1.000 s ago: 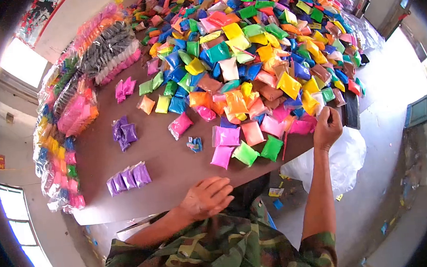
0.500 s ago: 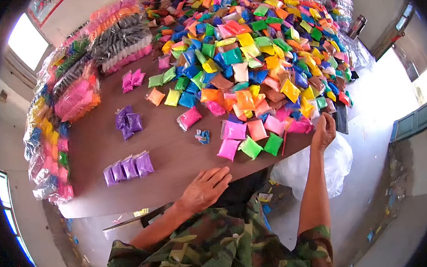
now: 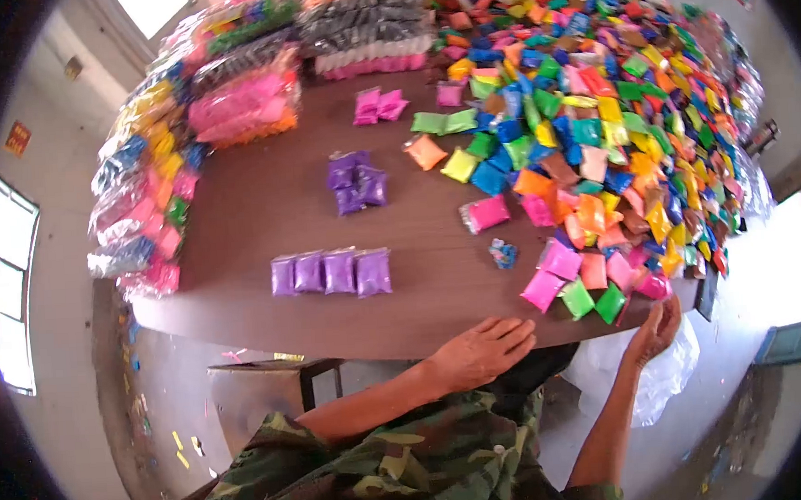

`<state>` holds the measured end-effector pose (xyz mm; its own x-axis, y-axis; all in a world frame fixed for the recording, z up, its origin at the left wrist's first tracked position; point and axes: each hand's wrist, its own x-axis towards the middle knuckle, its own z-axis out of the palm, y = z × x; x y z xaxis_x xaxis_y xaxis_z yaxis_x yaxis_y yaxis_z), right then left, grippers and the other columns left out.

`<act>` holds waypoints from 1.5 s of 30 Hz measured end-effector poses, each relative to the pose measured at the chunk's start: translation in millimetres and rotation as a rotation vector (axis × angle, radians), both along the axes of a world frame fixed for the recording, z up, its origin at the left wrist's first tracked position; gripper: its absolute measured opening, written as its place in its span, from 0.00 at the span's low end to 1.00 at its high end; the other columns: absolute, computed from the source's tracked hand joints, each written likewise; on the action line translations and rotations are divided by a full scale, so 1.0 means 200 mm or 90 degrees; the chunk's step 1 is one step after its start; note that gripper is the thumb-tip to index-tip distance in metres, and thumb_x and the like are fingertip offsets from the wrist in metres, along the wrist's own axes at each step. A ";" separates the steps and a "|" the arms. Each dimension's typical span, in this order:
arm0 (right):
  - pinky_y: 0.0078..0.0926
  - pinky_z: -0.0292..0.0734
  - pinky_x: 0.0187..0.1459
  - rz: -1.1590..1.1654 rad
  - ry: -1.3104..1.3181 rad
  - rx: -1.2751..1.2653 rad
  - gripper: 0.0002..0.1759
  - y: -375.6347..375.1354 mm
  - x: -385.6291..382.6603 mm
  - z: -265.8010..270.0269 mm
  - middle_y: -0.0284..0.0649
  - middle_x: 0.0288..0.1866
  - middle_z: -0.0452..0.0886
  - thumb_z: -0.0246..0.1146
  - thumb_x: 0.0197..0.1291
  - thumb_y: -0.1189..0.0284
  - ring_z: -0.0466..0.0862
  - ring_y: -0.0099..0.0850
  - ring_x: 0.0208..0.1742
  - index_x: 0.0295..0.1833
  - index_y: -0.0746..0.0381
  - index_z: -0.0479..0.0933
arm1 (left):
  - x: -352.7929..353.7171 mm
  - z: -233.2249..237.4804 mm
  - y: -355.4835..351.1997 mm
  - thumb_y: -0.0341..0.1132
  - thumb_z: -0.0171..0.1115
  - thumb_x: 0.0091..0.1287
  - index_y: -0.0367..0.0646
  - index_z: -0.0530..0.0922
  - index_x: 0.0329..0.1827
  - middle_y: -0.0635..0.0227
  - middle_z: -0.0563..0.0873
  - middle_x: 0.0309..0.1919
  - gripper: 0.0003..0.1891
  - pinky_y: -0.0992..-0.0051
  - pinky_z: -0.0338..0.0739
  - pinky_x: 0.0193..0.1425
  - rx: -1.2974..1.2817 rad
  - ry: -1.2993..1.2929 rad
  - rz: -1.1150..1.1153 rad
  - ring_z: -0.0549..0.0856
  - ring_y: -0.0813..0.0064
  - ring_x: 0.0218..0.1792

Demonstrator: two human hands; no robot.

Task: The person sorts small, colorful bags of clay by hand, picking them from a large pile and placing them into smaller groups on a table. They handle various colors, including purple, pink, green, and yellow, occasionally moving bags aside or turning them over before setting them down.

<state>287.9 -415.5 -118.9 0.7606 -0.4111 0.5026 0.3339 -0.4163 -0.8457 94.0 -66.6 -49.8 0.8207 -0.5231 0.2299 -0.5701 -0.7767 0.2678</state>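
Observation:
My left hand (image 3: 482, 353) lies palm down at the table's front edge, fingers stretched out, with nothing visible in it. Farther right, my right hand (image 3: 655, 331) is at the edge by the pile, its fingers curled near a magenta packet (image 3: 652, 286); what they hold, if anything, is hidden. Between the hands lie a green packet (image 3: 610, 303) and a light green packet (image 3: 577, 300). Purple packets (image 3: 339, 272) stand in a row on the brown table (image 3: 234, 233), and a small purple cluster (image 3: 356, 180) sits behind them. A small blue wrapper (image 3: 503, 254) lies alone.
A big heap of coloured packets (image 3: 593, 101) covers the right side. Bagged bundles (image 3: 364, 28) are stacked at the back, and more bags (image 3: 145, 201) line the left edge. Below the table are a metal box (image 3: 263, 396) and a clear plastic bag (image 3: 643, 391).
The view has turned left, so the table's things appear farther right. Both hands remain by the front edge. A magenta packet now shows just above my right hand's fingertips.

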 end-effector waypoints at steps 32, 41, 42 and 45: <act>0.42 0.80 0.64 -0.155 -0.073 -0.370 0.22 0.15 -0.08 0.07 0.52 0.62 0.85 0.54 0.74 0.82 0.83 0.50 0.62 0.69 0.66 0.81 | 0.01 -0.02 -0.01 0.36 0.64 0.64 0.36 0.71 0.76 0.53 0.72 0.77 0.35 0.56 0.69 0.81 -0.038 0.000 0.002 0.73 0.55 0.75; 0.43 0.79 0.66 -0.140 -0.078 -0.356 0.22 0.10 -0.06 0.02 0.52 0.66 0.84 0.54 0.76 0.81 0.83 0.49 0.64 0.71 0.66 0.80 | 0.01 -0.06 -0.01 0.37 0.62 0.66 0.36 0.73 0.73 0.53 0.73 0.76 0.31 0.54 0.69 0.80 -0.077 -0.027 0.012 0.73 0.54 0.75; 0.43 0.79 0.67 -0.141 -0.082 -0.362 0.21 0.10 -0.06 0.02 0.52 0.66 0.84 0.53 0.76 0.80 0.83 0.49 0.64 0.71 0.66 0.80 | 0.01 -0.05 -0.01 0.37 0.62 0.66 0.36 0.73 0.73 0.53 0.73 0.76 0.31 0.54 0.69 0.80 -0.083 -0.025 0.012 0.73 0.54 0.75; 0.43 0.79 0.67 -0.145 -0.067 -0.343 0.21 0.11 -0.06 0.01 0.53 0.65 0.84 0.53 0.77 0.80 0.83 0.50 0.64 0.70 0.66 0.80 | 0.01 -0.05 -0.01 0.38 0.62 0.66 0.36 0.73 0.73 0.53 0.73 0.76 0.31 0.54 0.69 0.80 -0.070 -0.025 0.008 0.73 0.54 0.76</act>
